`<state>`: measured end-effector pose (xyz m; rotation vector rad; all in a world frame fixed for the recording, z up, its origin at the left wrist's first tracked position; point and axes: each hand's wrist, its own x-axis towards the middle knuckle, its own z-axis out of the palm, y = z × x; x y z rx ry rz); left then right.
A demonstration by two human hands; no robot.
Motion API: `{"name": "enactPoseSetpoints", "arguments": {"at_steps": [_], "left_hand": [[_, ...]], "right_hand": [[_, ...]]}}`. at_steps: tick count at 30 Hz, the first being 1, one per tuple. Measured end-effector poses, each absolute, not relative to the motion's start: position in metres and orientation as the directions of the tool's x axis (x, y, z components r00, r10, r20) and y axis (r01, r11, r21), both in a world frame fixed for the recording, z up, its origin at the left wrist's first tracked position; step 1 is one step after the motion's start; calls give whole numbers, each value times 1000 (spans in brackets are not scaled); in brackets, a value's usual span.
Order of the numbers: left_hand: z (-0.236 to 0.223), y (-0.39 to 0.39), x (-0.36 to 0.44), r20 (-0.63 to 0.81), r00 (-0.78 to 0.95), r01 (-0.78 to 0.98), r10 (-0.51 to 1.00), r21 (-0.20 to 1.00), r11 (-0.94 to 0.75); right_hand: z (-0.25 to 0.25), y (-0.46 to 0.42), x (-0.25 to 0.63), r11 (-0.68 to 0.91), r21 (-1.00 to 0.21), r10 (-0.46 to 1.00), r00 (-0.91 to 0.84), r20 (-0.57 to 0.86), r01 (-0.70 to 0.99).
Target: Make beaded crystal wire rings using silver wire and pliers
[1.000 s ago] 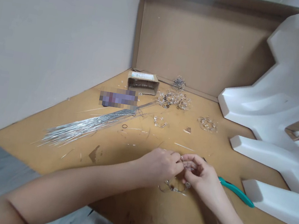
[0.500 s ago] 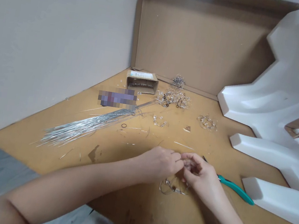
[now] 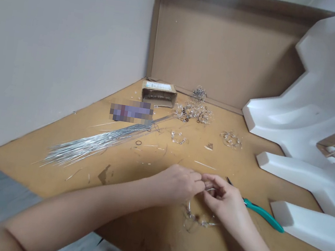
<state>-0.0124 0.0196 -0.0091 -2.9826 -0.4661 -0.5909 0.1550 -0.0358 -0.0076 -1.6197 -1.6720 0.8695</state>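
Two bare hands meet low and right of centre in the single head view, over a tan work board [image 3: 51, 175]. The left hand [image 3: 175, 185], reaching in from the lower left, is nearly closed, its fingertips pinched toward the middle. The right hand [image 3: 225, 201], coming from the lower right, is curled, with its fingers [image 3: 214, 183] bent around a thin loop of wire. Between them, a wire strand of crystal beads [image 3: 197, 217] runs from the fingertips and hangs in loose curves onto the board below. The exact grip at the fingertips is too small to make out.

Just right of the right hand lie teal-handled pliers [image 3: 263, 215], their dark tips near the fingers but apart from them. Up the board, a long bundle of silver wires [image 3: 97, 144] slants toward the back corner, with a small dark ring [image 3: 138, 142] just beside it. Farther back sit an open cardboard box [image 3: 159, 93] and a heap of crystals and rings [image 3: 193, 112]. Two smaller crystal strands [image 3: 178, 138] [image 3: 231, 139] lie apart from it. A blurred patch [image 3: 130, 111] hides something near the box. A pale wall [image 3: 55, 48] fills the upper left, a cardboard panel [image 3: 226, 54] stands at the back, and white foam packing [image 3: 314, 123] fills the right.
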Motion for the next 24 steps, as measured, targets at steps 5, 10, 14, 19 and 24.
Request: {"name": "enactPoseSetpoints", "arguments": {"at_steps": [5, 10, 14, 19, 24], "left_hand": [[-7, 23, -14, 358, 900, 273, 248, -19, -962], [-6, 24, -15, 358, 887, 292, 293, 57, -955], [-2, 25, -15, 315, 863, 342, 396, 214, -915], [-4, 29, -13, 293, 802, 357, 520, 464, -811], [-5, 30, -13, 293, 759, 356, 581, 560, -748]], "right_hand": [[1, -36, 158, -43, -871, 992, -84, -96, 489], [2, -37, 158, -64, -864, 996, -25, -88, 499], [3, -38, 158, -49, -871, 996, -36, -77, 489], [3, -38, 158, -71, -890, 995, -26, -93, 451], [3, -38, 160, -64, -918, 996, -36, -84, 391]]}}
